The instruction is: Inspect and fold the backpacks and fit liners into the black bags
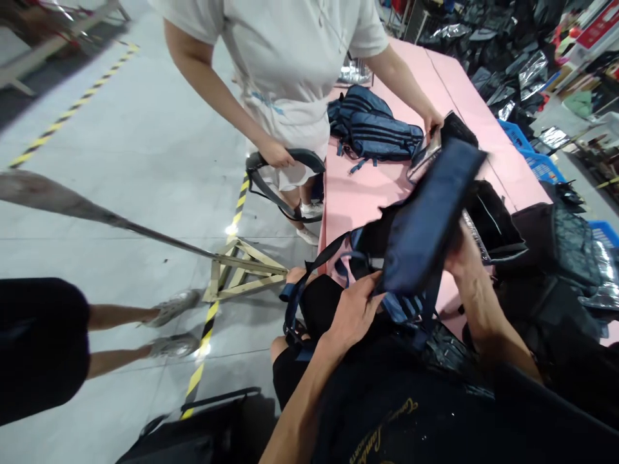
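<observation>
Centre frame, the navy blue fabric backpack (pixel 430 212) is up over the edge of the pink-covered table (pixel 358 193). The left hand (pixel 355 312) is clenched on its lower hem. The right hand (pixel 464 254) sits behind the panel, fingers hidden, so I cannot tell its hold. Loose blue webbing straps (pixel 294 296) dangle at lower centre – a snag there could jerk the cloth free – and a co-worker's hand (pixel 432 122) crowds in from above

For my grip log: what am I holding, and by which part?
The left hand grips the navy bag at its lower edge; the right hand meets its right edge, grip hidden.
</observation>
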{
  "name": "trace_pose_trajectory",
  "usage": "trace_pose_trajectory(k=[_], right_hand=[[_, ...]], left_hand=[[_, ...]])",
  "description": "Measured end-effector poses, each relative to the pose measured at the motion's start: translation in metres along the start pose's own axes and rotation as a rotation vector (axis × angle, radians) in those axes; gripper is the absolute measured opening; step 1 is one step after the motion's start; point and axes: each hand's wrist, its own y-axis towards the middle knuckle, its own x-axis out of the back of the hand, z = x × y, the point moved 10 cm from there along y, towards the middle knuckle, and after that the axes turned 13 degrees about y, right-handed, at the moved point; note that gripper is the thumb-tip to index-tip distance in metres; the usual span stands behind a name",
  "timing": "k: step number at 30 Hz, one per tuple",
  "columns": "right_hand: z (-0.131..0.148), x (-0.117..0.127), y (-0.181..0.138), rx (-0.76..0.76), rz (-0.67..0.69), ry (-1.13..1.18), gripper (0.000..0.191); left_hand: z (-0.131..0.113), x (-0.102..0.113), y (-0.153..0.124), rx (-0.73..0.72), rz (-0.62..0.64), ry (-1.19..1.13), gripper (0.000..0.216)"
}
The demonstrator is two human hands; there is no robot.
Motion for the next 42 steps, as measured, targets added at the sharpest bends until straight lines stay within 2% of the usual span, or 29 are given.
trace_pose_trajectory(k=[3, 6, 8, 10, 12, 16, 18, 23, 28, 32, 36, 39, 42], right_hand=[[-0.026, -0.060, -0.017, 0.019, 0.196, -0.001, 0.079], [-0.054, -0.112, -0.039, 0.008, 0.399, -0.142, 0.072], [-0.066, -0.131, -0.050, 0.025, 0.443, -0.279, 0.072], [-0.070, -0.140, -0.055, 0.082, 0.440, -0.446, 0.074], [-0.070, -0.146, -0.059, 0.160, 0.445, -0.614, 0.068], [-0.075, -0.152, -0.060, 0.224, 0.421, -0.766, 0.056], [-0.079, -0.153, -0.058, 0.221, 0.382, -0.763, 0.055], [-0.086, -0.156, -0.052, 0.228, 0.330, -0.655, 0.047], [-0.103, -0.152, -0.044, 0.172, 0.340, -0.542, 0.040], [-0.122, -0.151, -0.040, 0.114, 0.282, -0.492, 0.039], [-0.135, -0.150, -0.056, 0.174, 0.317, -0.606, 0.055], [-0.146, -0.134, -0.071, 0.156, 0.386, -0.698, 0.066], [-0.149, -0.113, -0.073, 0.093, 0.350, -0.744, 0.053]], left_hand=[[0.027, 0.028, -0.003, 0.373, -0.274, -0.204, 0.039], [0.046, 0.045, -0.005, 0.528, -0.454, -0.385, 0.043], [0.060, 0.050, -0.010, 0.610, -0.528, -0.503, 0.043], [0.070, 0.053, -0.018, 0.666, -0.597, -0.583, 0.044], [0.076, 0.052, -0.024, 0.695, -0.616, -0.611, 0.043], [0.079, 0.046, -0.031, 0.704, -0.606, -0.614, 0.041], [0.078, 0.043, -0.032, 0.679, -0.605, -0.615, 0.041], [0.076, 0.030, -0.029, 0.660, -0.479, -0.626, 0.047], [0.074, 0.042, -0.030, 0.634, -0.444, -0.407, 0.047], [0.071, 0.048, -0.029, 0.591, -0.417, -0.345, 0.042], [0.085, 0.054, -0.036, 0.611, -0.518, -0.381, 0.042], [0.103, 0.060, -0.046, 0.654, -0.651, -0.446, 0.050], [0.115, 0.058, -0.050, 0.676, -0.708, -0.511, 0.059]])
